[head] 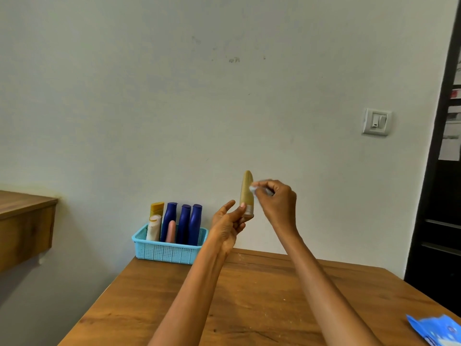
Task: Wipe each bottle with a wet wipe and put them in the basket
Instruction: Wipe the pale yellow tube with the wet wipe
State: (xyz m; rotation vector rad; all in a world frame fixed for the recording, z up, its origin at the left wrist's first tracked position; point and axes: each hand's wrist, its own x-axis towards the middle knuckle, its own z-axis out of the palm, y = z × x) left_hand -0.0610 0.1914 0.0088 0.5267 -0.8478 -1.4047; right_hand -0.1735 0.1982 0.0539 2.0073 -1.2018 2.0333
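Observation:
A tan bottle (246,189) is held upright in the air above the table's far edge. My left hand (228,224) pinches its lower end with thumb and fingers. My right hand (277,202) grips a small white wet wipe (253,189) and presses it against the bottle's right side. A light blue basket (169,252) stands at the table's far left corner. It holds three dark blue bottles (183,224), a tan one (157,209), a white one (154,228) and a pink one (171,232), all upright.
The wooden table (262,300) stands against a pale wall. A blue wet wipe pack (435,329) lies at its near right edge. A wooden shelf (25,226) juts out at the left, and a dark cabinet (439,221) stands at the right.

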